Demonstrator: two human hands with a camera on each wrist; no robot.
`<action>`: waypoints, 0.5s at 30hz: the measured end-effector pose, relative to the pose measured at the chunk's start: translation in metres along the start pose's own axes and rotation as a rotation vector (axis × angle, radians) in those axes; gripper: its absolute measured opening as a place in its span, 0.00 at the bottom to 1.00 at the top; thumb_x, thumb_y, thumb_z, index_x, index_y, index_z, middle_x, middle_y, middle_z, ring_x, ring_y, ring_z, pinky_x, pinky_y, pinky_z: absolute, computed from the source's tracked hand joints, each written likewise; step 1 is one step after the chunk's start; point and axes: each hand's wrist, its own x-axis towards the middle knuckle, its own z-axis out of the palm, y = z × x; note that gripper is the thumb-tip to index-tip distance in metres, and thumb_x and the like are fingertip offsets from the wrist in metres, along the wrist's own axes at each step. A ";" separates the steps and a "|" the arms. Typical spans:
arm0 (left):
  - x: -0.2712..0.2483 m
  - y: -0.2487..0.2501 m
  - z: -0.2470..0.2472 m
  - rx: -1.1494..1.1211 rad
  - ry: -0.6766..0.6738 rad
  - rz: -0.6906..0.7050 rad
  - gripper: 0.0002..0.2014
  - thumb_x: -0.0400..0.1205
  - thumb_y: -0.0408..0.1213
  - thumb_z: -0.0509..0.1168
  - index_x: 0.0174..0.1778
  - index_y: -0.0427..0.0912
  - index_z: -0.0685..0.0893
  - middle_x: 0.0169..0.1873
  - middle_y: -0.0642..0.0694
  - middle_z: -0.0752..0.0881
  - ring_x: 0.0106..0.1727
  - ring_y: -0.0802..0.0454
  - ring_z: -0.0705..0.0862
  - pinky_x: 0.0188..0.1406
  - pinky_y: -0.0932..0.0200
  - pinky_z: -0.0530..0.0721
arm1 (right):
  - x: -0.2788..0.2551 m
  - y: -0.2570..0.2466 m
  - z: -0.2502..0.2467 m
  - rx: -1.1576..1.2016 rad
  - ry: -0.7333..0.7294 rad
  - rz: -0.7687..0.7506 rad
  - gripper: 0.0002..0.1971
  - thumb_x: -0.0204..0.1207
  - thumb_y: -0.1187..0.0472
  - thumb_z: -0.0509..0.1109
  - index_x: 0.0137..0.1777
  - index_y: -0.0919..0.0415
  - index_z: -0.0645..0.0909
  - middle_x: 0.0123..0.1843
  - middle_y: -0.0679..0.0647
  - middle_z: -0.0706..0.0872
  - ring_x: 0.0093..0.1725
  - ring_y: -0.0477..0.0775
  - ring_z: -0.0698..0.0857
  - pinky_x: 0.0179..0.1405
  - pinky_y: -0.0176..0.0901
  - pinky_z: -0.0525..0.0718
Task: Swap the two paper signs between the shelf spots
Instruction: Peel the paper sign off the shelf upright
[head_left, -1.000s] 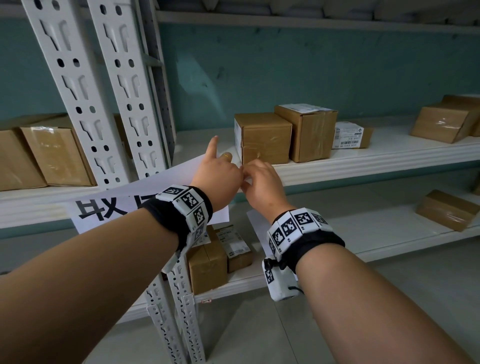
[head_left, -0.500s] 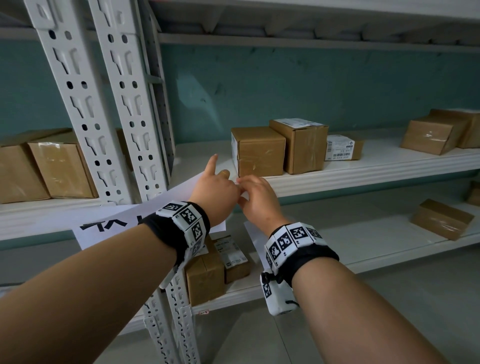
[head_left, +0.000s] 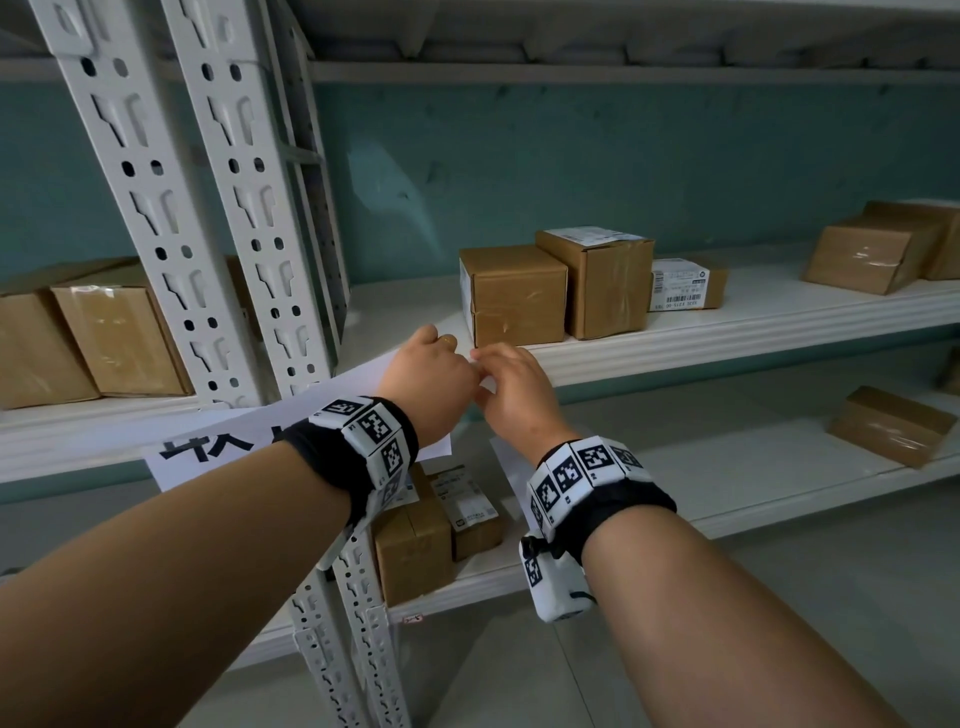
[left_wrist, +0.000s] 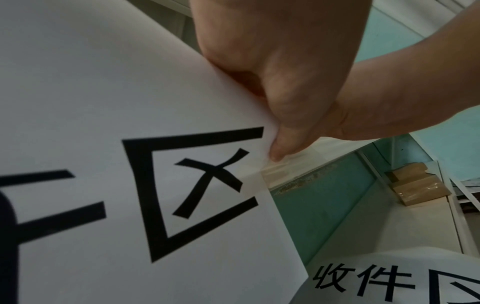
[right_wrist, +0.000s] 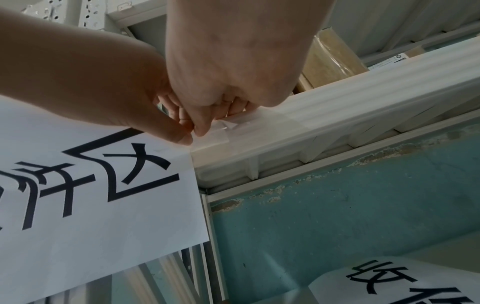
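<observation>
1. The upper paper sign (head_left: 218, 447) hangs along the front edge of the middle shelf (head_left: 727, 338), its long axis running along that edge. Its right top corner, held by a strip of clear tape (right_wrist: 226, 129), lies directly under the fingertips of both hands.
2. The left hand (head_left: 426, 379) pinches the sign's right edge between thumb and curled fingers; the wrist view shows the thumb (left_wrist: 283, 144) lying on the printed face just above the tape.
3. The right hand (head_left: 514, 395), fingers curled together, nips the lifted end of the tape against the shelf lip. It touches the left hand and is the nearer to the tape, so I judge the peel is its job while the left steadies the sheet.
4. The second paper sign (right_wrist: 405, 281) lies well below on the lower shelf, to the right of the first.
5. Writing: the upper sign ends in "区", with a partly hidden "件" before it; the lower one reads "收件" and the start of "区" in the left wrist view.
6. A cardboard box (head_left: 680, 283) on the middle shelf bears a white barcode label, too small to read.
</observation>
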 end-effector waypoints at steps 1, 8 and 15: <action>0.000 0.000 -0.001 0.004 -0.003 0.002 0.12 0.82 0.35 0.56 0.58 0.51 0.79 0.44 0.53 0.87 0.54 0.50 0.79 0.55 0.56 0.66 | 0.000 0.000 0.000 -0.001 -0.004 0.001 0.13 0.78 0.65 0.68 0.61 0.64 0.84 0.67 0.55 0.82 0.70 0.55 0.75 0.69 0.40 0.68; 0.000 -0.001 -0.003 -0.009 0.004 0.018 0.11 0.82 0.35 0.57 0.55 0.51 0.81 0.43 0.53 0.86 0.53 0.50 0.79 0.53 0.57 0.66 | -0.003 -0.006 -0.006 -0.022 -0.045 0.012 0.15 0.79 0.66 0.66 0.65 0.65 0.81 0.70 0.56 0.80 0.72 0.56 0.73 0.72 0.43 0.67; -0.003 0.001 -0.004 -0.026 0.001 0.011 0.11 0.81 0.34 0.57 0.53 0.51 0.82 0.43 0.53 0.87 0.54 0.50 0.79 0.54 0.56 0.66 | -0.008 -0.012 -0.011 -0.028 -0.071 0.029 0.15 0.81 0.66 0.63 0.66 0.64 0.80 0.75 0.55 0.75 0.77 0.55 0.69 0.75 0.40 0.62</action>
